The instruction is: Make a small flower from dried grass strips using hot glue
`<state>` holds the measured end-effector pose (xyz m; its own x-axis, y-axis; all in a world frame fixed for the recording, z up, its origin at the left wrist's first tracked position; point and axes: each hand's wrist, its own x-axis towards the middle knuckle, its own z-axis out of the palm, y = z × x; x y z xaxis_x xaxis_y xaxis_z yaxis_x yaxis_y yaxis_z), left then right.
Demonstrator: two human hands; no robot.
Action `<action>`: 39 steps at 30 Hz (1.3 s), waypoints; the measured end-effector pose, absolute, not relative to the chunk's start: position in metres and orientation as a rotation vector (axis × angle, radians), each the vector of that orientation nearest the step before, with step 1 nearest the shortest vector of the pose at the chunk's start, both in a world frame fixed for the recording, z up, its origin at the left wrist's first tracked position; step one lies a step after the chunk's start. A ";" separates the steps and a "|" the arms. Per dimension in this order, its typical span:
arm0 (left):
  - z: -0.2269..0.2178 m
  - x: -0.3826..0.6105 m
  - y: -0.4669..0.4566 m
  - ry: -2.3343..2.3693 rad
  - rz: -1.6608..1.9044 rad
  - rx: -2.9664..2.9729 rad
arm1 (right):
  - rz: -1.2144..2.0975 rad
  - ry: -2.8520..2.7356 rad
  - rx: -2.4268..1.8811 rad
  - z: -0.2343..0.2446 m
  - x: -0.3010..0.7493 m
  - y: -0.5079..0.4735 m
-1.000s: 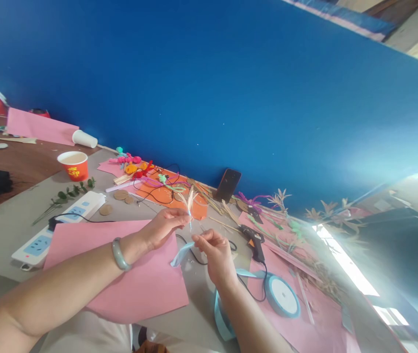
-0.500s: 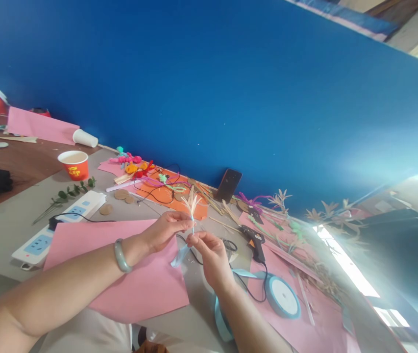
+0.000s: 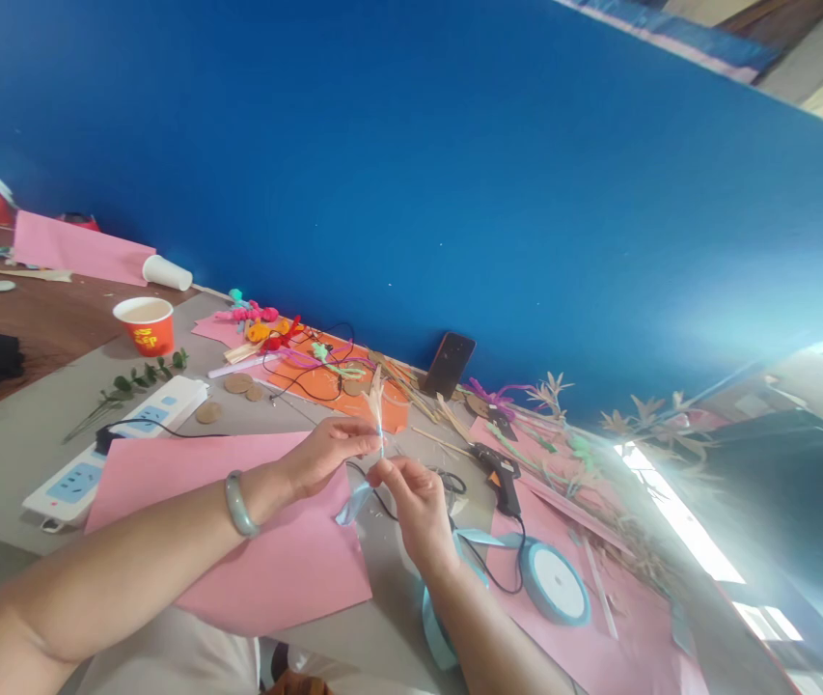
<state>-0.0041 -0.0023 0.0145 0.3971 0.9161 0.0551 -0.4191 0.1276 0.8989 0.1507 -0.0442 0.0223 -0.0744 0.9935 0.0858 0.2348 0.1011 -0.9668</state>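
Both hands up over the counter (image 3: 13,454): the left hand (image 3: 324,454) pinches a pale straw sprig (image 3: 377,401) upright, and the right hand (image 3: 415,502) sits just beside it, fingertips closed on light blue ribbon (image 3: 354,504) at the sprig's base. Ribbon trails back to the spool (image 3: 556,582) by the right forearm. Pink paper (image 3: 273,550) lies under the left wrist. Beyond the hands, a black glue gun (image 3: 499,473), its cord, a phone (image 3: 449,364). Far left, a power strip (image 3: 122,434) and red cup (image 3: 145,325).

Ribbon loop (image 3: 434,618) part hidden behind right forearm; glare washes out table's right end (image 3: 678,541).
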 end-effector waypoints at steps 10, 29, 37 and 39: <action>0.005 -0.004 0.006 0.680 1.134 0.963 | 0.888 -1.461 -1.326 0.020 0.152 -0.038; -0.007 0.001 -0.005 0.854 1.200 1.664 | 0.794 -1.347 -1.193 0.009 0.151 -0.029; -0.032 0.002 0.000 0.919 1.265 1.871 | 0.415 -1.127 -1.164 0.084 0.211 -0.030; -0.036 0.004 0.001 0.929 1.278 1.917 | 0.351 -1.093 -1.208 0.094 0.229 -0.033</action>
<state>0.0040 0.0011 -0.0364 0.2752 0.8315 0.4826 0.2024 -0.5408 0.8164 0.2289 -0.0334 0.0943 0.4803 0.7305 0.4855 0.3109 0.3758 -0.8730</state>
